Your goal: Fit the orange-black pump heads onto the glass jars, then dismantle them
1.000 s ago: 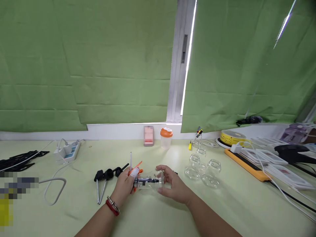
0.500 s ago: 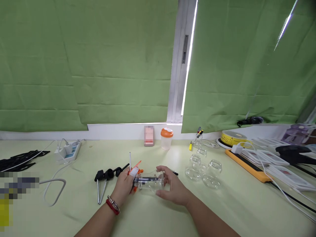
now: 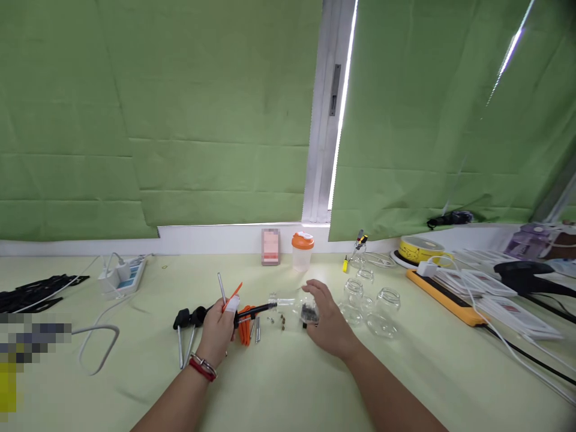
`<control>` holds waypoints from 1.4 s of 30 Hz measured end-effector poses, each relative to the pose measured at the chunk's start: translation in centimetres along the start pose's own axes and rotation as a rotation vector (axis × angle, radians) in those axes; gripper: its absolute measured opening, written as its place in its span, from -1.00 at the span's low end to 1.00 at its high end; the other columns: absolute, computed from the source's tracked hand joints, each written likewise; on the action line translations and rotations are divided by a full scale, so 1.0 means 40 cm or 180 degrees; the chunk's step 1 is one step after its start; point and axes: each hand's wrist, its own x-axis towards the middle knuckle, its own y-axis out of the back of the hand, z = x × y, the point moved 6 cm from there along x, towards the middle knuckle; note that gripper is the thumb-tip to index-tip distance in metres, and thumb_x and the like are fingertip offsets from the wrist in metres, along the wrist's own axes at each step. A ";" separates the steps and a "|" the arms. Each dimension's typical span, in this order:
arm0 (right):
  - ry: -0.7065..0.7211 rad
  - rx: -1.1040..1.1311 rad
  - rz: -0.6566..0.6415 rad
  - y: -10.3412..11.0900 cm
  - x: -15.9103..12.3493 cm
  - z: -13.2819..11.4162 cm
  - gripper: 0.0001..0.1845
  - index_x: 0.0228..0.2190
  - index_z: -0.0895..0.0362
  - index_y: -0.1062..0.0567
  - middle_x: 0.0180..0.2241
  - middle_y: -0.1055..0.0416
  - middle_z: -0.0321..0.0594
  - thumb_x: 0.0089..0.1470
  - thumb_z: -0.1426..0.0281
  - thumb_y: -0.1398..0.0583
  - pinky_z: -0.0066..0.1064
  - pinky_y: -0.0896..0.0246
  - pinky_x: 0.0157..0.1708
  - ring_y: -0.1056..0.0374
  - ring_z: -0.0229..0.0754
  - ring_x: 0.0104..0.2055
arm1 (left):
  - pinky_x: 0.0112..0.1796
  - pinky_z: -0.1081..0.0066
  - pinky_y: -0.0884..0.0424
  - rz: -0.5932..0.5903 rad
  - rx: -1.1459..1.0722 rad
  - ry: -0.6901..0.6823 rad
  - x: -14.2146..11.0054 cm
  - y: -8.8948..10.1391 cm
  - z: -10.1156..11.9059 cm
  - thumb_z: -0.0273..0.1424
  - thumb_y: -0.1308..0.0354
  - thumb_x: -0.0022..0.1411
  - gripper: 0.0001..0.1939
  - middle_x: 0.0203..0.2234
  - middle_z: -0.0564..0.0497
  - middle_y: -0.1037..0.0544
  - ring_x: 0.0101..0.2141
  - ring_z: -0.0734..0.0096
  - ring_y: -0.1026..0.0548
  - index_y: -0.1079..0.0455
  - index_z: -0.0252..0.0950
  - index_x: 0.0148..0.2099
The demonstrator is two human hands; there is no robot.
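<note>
My left hand (image 3: 215, 327) is closed around a black rod-shaped tool (image 3: 256, 309). A silver rod and an orange strip (image 3: 234, 293) stick up at the same hand. My right hand (image 3: 329, 324) grips the wide end of a clear glass jar (image 3: 288, 300) lying sideways, its neck toward the left. The rod's tip is at the jar's mouth; whether it is just inside, I cannot tell. Something dark shows through the jar near my right fingers. Below lie orange pieces (image 3: 244, 329), silver rods (image 3: 258, 330) and small brown bits (image 3: 282, 323).
Several clear glass jars (image 3: 387, 306) stand to the right. Black-headed silver-legged parts (image 3: 182, 319) lie left of my left hand. Behind are an orange-lidded cup (image 3: 302, 255) and a pink box (image 3: 270, 247). A power strip (image 3: 135, 276), orange bar (image 3: 443, 303) and cables lie at the sides.
The jar has moved right and slightly up with my right hand, so the black rod that was inside it now reaches only its mouth. Orange pieces, silver rods and small bits show on the table.
</note>
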 end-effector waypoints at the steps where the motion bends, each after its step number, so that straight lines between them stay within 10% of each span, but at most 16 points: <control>1: -0.0075 -0.0044 0.0160 0.017 0.003 0.005 -0.24 0.03 0.03 -0.20 0.12 -0.05 -0.12 -0.29 0.67 -0.05 -0.19 -0.03 0.16 -0.03 -0.08 0.19 | -0.76 0.55 -0.10 0.0047 0.0006 -0.0026 0.003 0.004 -0.001 -0.08 -0.03 0.10 -0.67 -0.76 0.24 -0.14 -0.77 0.56 -0.15 -0.15 -0.23 -0.48; 7: -0.1116 0.0688 0.0958 0.104 -0.029 0.047 -0.29 0.01 -0.02 -0.12 0.09 -0.09 -0.10 -0.19 0.41 -0.26 -0.15 -0.21 0.03 -0.12 -0.02 0.14 | -0.73 0.53 -0.10 -0.0018 0.0170 -0.0202 0.010 0.012 -0.010 -0.04 0.00 0.13 -0.64 -0.75 0.24 -0.09 -0.75 0.53 -0.15 -0.15 -0.22 -0.47; 17: -0.2579 0.0612 0.0511 0.146 -0.275 0.156 -0.24 -0.04 0.08 -0.20 0.01 -0.29 -0.01 -0.31 0.18 -0.31 -0.20 -0.31 -0.10 -0.32 0.05 0.00 | -0.61 0.48 -0.14 -0.0239 0.0539 -0.0609 -0.002 0.004 0.021 -0.05 0.00 0.15 -0.62 -0.71 0.19 -0.18 -0.67 0.48 -0.17 -0.14 -0.22 -0.51; 35: -0.2017 -0.1338 -0.0023 0.158 -0.241 0.269 -0.20 0.13 0.28 -0.16 0.16 -0.16 0.08 -0.07 0.12 -0.17 -0.12 -0.01 0.15 -0.07 0.10 0.20 | -0.54 0.49 -0.14 -0.0369 0.0776 -0.0848 -0.003 -0.015 0.013 -0.12 0.00 0.17 -0.66 -0.67 0.15 -0.22 -0.60 0.46 -0.21 -0.19 -0.25 -0.50; 42: -0.2125 -0.1428 0.0322 0.181 -0.240 0.278 -0.19 0.17 0.23 -0.06 0.12 -0.13 0.06 -0.03 0.14 -0.15 -0.09 -0.19 0.01 -0.15 0.12 0.13 | -0.57 0.49 -0.15 -0.0422 0.0728 -0.0734 -0.004 -0.018 0.014 -0.10 -0.02 0.14 -0.66 -0.68 0.17 -0.23 -0.63 0.47 -0.22 -0.19 -0.25 -0.50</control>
